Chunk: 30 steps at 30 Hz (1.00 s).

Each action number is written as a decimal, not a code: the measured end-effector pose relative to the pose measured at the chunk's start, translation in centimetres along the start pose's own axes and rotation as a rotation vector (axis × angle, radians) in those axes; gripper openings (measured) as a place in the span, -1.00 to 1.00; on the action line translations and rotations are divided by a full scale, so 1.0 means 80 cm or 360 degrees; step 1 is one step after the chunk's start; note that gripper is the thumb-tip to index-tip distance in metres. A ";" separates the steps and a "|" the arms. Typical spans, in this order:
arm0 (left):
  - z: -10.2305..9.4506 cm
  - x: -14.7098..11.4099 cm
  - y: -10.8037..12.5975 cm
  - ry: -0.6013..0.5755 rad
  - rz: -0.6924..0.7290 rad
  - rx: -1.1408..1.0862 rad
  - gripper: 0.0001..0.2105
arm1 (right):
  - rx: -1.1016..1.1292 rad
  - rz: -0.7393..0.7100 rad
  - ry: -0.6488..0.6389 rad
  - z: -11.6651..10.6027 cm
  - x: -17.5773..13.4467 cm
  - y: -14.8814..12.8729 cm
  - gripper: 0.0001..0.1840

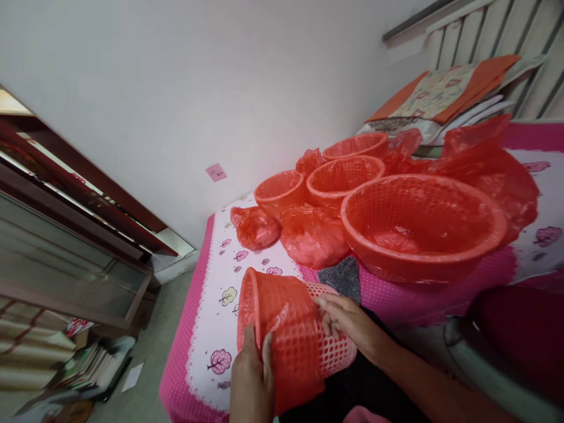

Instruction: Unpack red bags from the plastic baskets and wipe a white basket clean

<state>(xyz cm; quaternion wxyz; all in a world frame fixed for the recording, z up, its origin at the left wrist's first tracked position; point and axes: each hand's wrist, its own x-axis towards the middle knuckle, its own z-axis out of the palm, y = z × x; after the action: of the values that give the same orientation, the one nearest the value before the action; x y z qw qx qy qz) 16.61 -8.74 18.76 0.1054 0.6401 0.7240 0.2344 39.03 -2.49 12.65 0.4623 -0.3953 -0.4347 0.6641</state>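
Note:
A pink plastic mesh basket [338,352] lies tilted on its side at the bed's front edge, over my lap. A thin red plastic bag [295,329] covers its upper part and folds over the rim, leaving the lower mesh bare. My left hand [253,376] grips the rim end through the bag, with thumb and fingers either side of the edge. At the bag's loose edge, my right hand [346,323] rests on the basket wall with fingers bent and closed on the film. Part of the basket's underside is hidden by my arms.
Several bag-lined baskets, including a large one [423,217], stand on the bed beside bunched red bags [315,238]. A grey cloth [341,279] lies nearby. Folded textiles [445,97] are stacked at the back right. A dark red seat [524,341] is at the lower right.

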 end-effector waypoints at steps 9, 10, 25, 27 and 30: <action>0.022 -0.023 -0.034 0.0040 0.0152 0.0162 -0.48 | 0.0281 0.0151 0.0051 -0.001 0.009 0.012 -0.57; 0.023 -0.023 -0.034 0.0038 0.0157 0.0178 -0.48 | 0.0240 0.0129 0.0090 -0.004 0.010 0.014 -0.59; 0.026 -0.022 -0.041 0.0050 0.0198 0.0181 -0.46 | 0.0108 0.0037 0.0141 -0.009 0.014 0.014 -0.53; 0.026 -0.021 -0.041 0.0042 0.0171 0.0154 -0.46 | 0.0067 -0.0008 0.0205 -0.018 0.019 0.019 -0.55; 0.024 -0.020 -0.040 0.0055 0.0156 0.0129 -0.48 | -0.0123 -0.0148 0.0255 -0.034 0.022 0.027 -0.65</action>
<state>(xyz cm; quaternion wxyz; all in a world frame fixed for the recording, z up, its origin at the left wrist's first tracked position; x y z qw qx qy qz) 14.92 -10.15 15.30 0.0554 0.6743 0.7025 0.2207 40.51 -0.66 9.55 0.5104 -0.4440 -0.4395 0.5909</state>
